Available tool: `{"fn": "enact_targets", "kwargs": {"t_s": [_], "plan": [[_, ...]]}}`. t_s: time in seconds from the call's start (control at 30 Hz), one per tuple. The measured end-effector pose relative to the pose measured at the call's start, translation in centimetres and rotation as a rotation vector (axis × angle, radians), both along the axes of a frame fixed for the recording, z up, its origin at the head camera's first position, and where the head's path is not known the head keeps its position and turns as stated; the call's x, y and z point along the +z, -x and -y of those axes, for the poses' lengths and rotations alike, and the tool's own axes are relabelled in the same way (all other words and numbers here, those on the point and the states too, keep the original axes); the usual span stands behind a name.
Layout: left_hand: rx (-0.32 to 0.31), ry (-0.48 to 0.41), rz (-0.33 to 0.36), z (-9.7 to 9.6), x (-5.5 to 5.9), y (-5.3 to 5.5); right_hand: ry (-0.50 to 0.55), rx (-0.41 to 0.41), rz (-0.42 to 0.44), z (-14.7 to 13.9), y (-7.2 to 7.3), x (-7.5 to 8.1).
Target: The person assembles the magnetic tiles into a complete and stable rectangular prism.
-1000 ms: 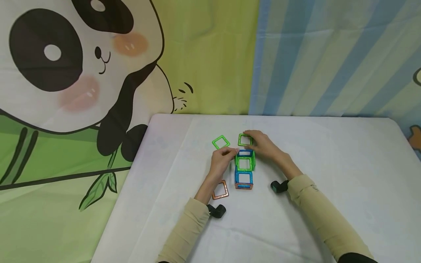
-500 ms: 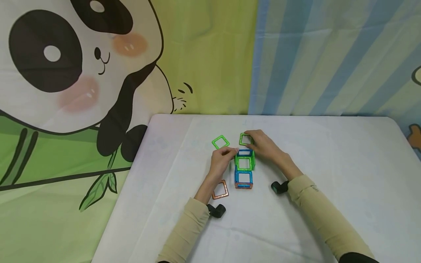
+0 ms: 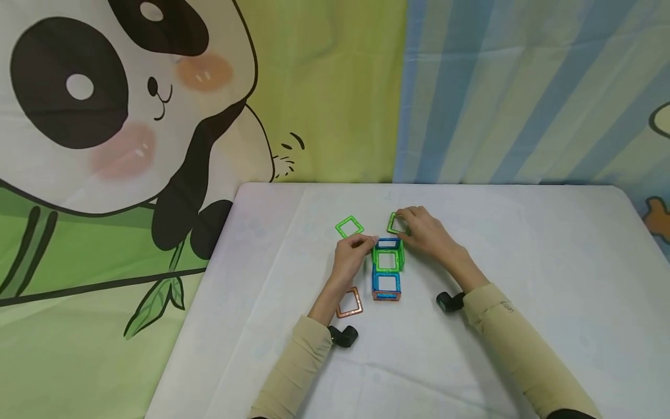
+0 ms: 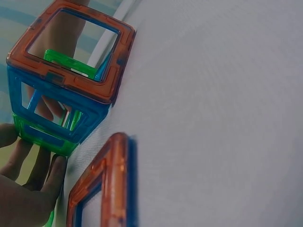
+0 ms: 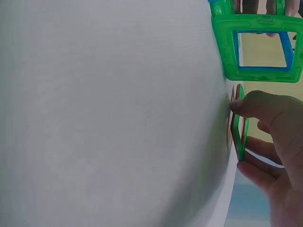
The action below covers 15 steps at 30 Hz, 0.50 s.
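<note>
Right hand (image 3: pixel 428 231) now slightly further right than a second ago, your thumb and fingers pinching a green square (image 3: pixel 390 223) just beyond the block (image 3: pixel 387 270). Left hand (image 3: pixel 348 258) pinches the block's left side. Nearby on your table (image 3: pixel 419 355): loose green tile (image 3: pixel 358 222), orange tile (image 3: pixel 359 299) by your left wrist.

R. hand (image 5: pixel 284 130) pinches green tile (image 5: pixel 236 130) w/ red edging, seen approx. edge-on, nr. white surface (image 5: pixel 94 118). Green/blue frame assy. (image 5: pixel 260 75) just above in view; L. hand (image 5: pixel 249 6) behind, fingers only, partly cropped.
</note>
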State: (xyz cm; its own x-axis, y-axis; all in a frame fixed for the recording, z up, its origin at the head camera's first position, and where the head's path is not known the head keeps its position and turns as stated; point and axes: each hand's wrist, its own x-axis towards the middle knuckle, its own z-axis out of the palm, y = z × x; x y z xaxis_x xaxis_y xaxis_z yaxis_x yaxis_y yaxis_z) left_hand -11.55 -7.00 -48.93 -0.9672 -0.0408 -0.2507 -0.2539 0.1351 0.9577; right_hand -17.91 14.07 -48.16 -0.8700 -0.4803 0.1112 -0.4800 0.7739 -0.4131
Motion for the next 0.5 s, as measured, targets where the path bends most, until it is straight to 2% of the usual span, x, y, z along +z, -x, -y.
{"fn": "enact_targets", "kwargs": {"t_s": [0.5], "plan": [[0.005, 0.0, -0.015, 0.0, 0.0, -0.1, -0.079, -0.009, -0.028, -0.9, -1.3, 0.5]]}}
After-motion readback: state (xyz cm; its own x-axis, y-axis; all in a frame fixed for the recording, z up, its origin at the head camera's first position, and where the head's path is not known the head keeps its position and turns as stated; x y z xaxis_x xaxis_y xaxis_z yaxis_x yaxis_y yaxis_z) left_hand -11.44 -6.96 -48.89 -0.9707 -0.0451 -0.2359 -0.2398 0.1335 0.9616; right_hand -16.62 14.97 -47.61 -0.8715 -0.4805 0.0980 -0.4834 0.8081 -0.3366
